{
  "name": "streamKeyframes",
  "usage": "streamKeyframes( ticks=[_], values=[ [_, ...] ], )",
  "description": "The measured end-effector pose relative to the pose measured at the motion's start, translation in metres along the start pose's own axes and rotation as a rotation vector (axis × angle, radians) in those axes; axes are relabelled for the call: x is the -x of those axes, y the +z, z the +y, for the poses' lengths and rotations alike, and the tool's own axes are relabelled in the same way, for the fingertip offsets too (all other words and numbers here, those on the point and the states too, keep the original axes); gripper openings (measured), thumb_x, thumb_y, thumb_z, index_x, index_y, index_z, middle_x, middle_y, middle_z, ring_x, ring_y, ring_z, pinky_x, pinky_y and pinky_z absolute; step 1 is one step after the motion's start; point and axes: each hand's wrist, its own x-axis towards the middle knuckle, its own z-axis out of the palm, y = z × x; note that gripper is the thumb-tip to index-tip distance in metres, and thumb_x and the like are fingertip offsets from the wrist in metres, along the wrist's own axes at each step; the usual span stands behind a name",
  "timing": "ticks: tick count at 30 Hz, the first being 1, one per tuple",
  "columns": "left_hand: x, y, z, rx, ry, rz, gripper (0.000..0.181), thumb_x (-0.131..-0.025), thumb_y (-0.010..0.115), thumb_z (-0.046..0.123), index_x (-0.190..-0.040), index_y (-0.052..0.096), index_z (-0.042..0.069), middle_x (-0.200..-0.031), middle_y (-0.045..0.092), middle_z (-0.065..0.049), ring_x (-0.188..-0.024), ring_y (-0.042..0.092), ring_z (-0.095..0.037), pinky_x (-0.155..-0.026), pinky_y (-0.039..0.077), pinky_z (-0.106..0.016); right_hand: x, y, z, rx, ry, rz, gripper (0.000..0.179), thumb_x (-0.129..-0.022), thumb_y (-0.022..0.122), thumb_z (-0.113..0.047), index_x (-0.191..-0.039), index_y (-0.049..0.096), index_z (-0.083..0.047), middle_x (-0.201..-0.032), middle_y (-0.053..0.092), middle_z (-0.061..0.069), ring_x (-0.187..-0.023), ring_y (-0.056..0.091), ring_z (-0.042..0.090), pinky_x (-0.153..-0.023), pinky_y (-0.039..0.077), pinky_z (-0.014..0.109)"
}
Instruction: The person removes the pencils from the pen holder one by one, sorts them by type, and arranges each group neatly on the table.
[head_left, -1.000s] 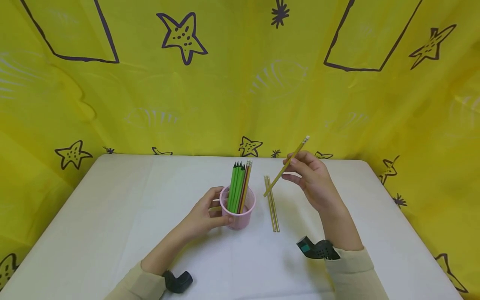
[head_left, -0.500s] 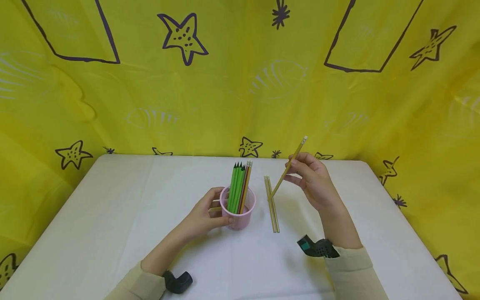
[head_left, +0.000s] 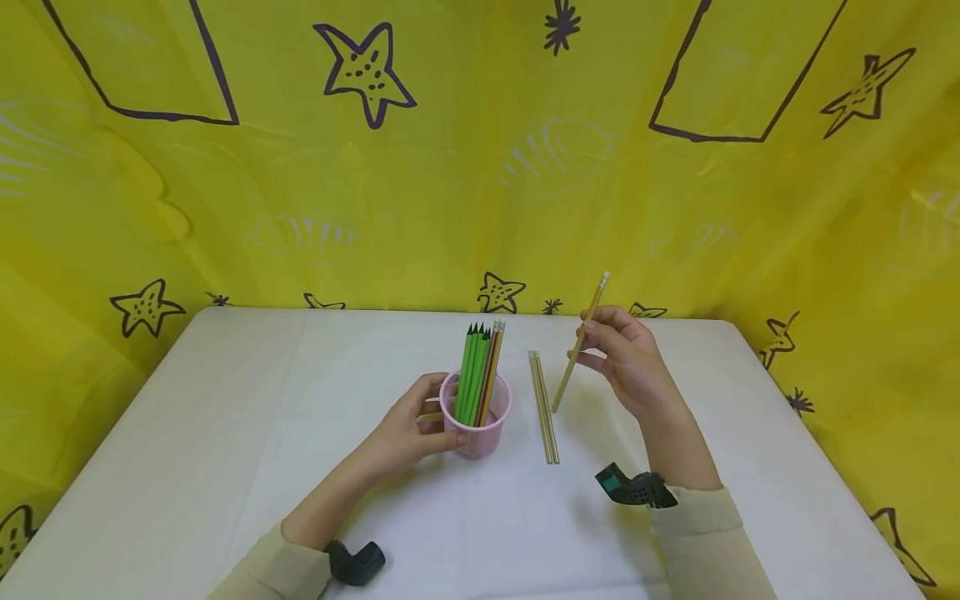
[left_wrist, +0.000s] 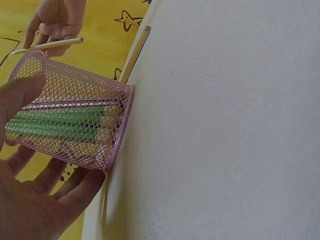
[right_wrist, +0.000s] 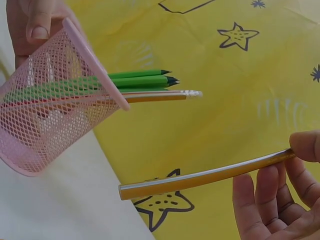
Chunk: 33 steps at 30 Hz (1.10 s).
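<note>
My left hand [head_left: 408, 429] grips a pink mesh pencil cup [left_wrist: 70, 95] around its side, thumb near the rim. Inside stand several green pencils [head_left: 469, 379] with black ends up, beside pencils with white erasers [right_wrist: 192, 94] at the top. To the right of the cup, my right hand [head_left: 626, 358] pinches a yellow pencil [head_left: 579, 346] between thumb and fingers. This pencil leans steeply, eraser up, its lower end just right of two yellow pencils [head_left: 543, 408] lying on the table. In the right wrist view the held pencil's flat end [right_wrist: 125, 192] points toward the cup's side.
A white cloth covers the table [head_left: 337, 367]. Behind and beside it hangs a yellow curtain [head_left: 450, 208] printed with stars and fish. Each wrist wears a small black camera, the left one [head_left: 356, 564] low over the table and the right one [head_left: 637, 487] beside the sleeve.
The pencil in my right hand has turned more upright, its lower end swinging right, away from the two lying pencils. The left hand and the cup have stayed put.
</note>
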Motion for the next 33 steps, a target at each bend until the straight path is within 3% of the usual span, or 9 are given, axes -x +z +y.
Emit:
streamKeyframes(
  ticks=[27,33],
  values=[
    [-0.001,0.001,-0.001,0.002,0.003,-0.004,0.076,-0.083,0.081,0.010,-0.145,0.038,0.017,-0.148,0.045,-0.014,-0.131,0.052,-0.038,-0.104,0.050,-0.044,-0.009,-0.018,0.026,0.128,0.150,0.062,0.006,-0.101,0.057,-0.011,-0.104,0.061,-0.014,-0.091,0.061,-0.002,-0.078,0.062,0.012,-0.075,0.062,0.029],
    [0.000,0.001,0.000,-0.004,-0.006,0.003,0.077,-0.083,0.081,0.010,-0.146,0.037,0.018,-0.148,0.044,-0.013,-0.131,0.052,-0.038,-0.104,0.051,-0.043,-0.010,-0.020,0.031,0.181,0.192,0.077,0.007,-0.100,0.058,-0.011,-0.107,0.059,-0.009,-0.090,0.061,-0.002,-0.077,0.062,0.011,-0.074,0.062,0.028]
  ],
)
